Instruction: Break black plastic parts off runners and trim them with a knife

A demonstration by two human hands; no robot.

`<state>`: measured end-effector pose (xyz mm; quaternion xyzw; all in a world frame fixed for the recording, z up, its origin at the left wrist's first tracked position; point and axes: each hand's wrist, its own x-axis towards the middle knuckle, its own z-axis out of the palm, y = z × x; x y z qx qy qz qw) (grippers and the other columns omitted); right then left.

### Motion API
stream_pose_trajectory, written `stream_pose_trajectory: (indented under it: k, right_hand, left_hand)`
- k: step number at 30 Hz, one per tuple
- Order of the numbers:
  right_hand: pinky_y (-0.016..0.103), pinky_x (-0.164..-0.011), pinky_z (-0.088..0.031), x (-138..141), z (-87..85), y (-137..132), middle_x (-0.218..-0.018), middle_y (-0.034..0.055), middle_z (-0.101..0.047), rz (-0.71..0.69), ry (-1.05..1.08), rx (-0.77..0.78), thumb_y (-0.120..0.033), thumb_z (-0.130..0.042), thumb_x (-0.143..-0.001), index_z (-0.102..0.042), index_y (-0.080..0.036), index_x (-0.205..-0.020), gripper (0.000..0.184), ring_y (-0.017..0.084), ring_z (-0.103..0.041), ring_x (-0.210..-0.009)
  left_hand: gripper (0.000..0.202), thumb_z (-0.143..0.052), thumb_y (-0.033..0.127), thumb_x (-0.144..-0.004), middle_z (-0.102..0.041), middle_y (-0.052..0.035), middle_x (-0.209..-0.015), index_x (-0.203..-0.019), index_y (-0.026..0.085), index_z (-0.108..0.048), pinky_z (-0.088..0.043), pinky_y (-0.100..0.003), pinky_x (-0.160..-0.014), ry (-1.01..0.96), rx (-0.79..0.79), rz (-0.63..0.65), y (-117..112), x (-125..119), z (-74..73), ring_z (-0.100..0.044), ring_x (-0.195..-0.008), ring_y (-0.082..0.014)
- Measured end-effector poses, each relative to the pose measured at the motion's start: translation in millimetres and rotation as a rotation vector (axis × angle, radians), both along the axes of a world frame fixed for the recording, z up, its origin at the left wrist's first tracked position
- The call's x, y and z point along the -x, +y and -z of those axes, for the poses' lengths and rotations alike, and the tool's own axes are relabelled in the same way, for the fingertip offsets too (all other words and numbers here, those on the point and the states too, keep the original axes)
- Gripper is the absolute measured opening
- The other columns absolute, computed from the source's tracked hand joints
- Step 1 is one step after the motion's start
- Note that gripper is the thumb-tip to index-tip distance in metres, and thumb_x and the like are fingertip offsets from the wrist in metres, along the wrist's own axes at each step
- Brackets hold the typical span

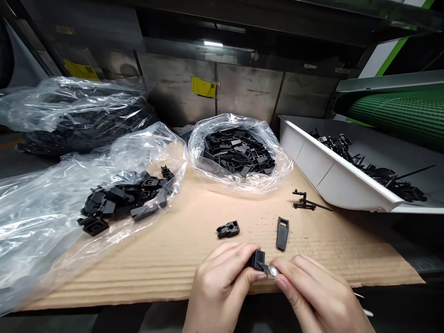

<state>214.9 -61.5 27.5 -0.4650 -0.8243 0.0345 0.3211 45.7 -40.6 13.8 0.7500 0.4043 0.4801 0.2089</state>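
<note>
Near the cardboard's front edge, my left hand (pixel 225 282) pinches a small black plastic part (pixel 258 259) between thumb and fingers. My right hand (pixel 308 286) grips a small metal blade (pixel 269 269), its tip touching the part's right side. The blade's handle, if any, is hidden in my fingers. Just beyond my hands lie a black hinged-looking part (pixel 228 229) and a flat tapered black part (pixel 282 234) with a square opening at its far end. A thin black sprue (pixel 305 201) rests beside the white tray.
Cardboard (pixel 166 259) covers the worktop. An open clear bag (pixel 239 152) full of black parts stands at the back; another plastic bag (pixel 121 199) spreads left. The white tray (pixel 322 171) holds black parts and sprues, below a green conveyor belt (pixel 398 113). Bagged parts (pixel 86 120) sit back left.
</note>
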Motion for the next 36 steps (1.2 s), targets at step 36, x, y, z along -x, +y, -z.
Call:
stream_pose_trajectory:
  k: [36]
  right_hand:
    - [0.015,-0.056,-0.043,7.8,-1.7,0.1,-0.066,-0.0037,-0.059,0.093,0.529,0.309,-0.027,-0.050,-0.083,-0.059,-0.024,-0.076,0.012,0.009,-0.058,-0.060]
  left_hand:
    - [0.019,-0.056,0.008,-0.077,-0.072,-0.0027,-0.086,-0.092,0.014,-0.065,-0.049,-0.015,-0.079,-0.035,-0.078,-0.058,2.1,-1.5,-0.1,-0.065,-0.080,-0.0130]
